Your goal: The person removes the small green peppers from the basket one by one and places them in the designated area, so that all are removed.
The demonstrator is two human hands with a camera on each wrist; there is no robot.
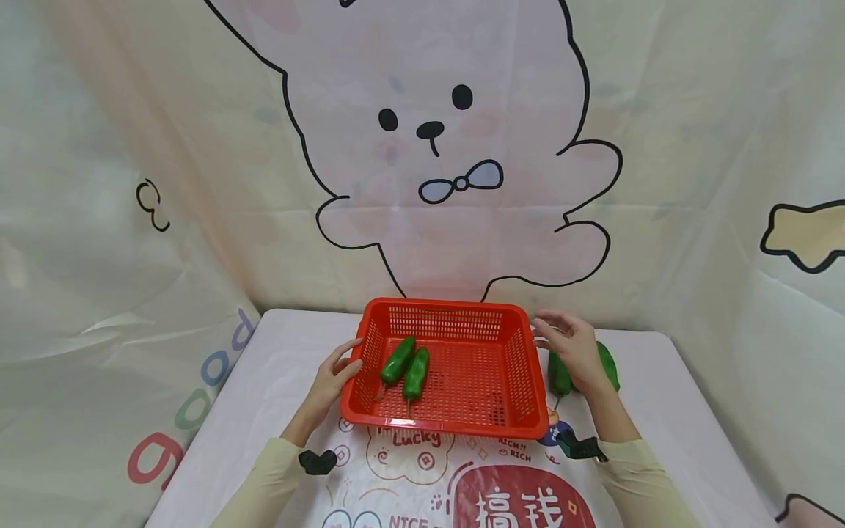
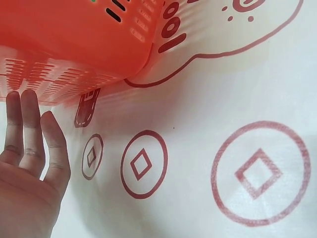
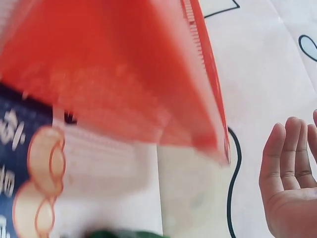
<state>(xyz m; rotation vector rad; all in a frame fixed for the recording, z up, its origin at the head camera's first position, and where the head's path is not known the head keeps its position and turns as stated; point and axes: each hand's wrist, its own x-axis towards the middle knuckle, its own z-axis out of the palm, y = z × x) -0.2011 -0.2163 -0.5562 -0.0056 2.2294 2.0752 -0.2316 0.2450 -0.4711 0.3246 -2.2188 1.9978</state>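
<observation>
A red plastic basket point(image 1: 462, 427) with slotted walls sits mid-table, and two green peppers point(image 1: 398, 361) lie side by side in its left half. My left hand point(image 1: 333, 378) is at the basket's left rim, thumb and forefinger right at the edge. In the left wrist view its fingers point(image 2: 30, 129) stretch nearly straight up to the slotted wall. My right hand point(image 1: 571, 345) is just beyond the right rim, fingers loosely bent and apart from the basket in the right wrist view. Under that hand, partly hidden, lie another green pepper point(image 1: 558, 375) and a wider green vegetable point(image 1: 607, 367).
A white printed cloth point(image 1: 396, 488) with red lettering covers the table. Behind the basket hangs a curtain point(image 1: 455, 242) with a cartoon animal, and more curtain point(image 1: 726, 308) closes off the right side. Dark straps point(image 1: 318, 462) sit near both wrists.
</observation>
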